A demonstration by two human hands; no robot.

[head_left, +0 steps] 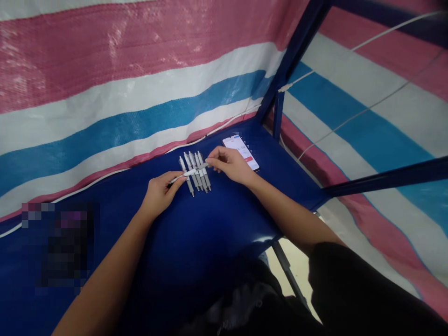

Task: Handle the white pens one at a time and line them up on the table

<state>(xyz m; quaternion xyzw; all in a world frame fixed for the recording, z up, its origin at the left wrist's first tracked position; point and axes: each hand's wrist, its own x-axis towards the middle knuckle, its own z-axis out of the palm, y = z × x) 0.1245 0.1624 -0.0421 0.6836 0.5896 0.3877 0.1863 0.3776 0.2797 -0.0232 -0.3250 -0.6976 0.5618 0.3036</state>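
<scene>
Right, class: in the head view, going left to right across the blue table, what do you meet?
Blurred patch → left hand → row of pens → right hand → phone → blue frame post.

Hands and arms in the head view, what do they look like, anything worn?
Both the left hand and right hand are bare, with no gloves, rings or watch visible. The forearms are uncovered; a black sleeve starts at the right upper arm.
</scene>
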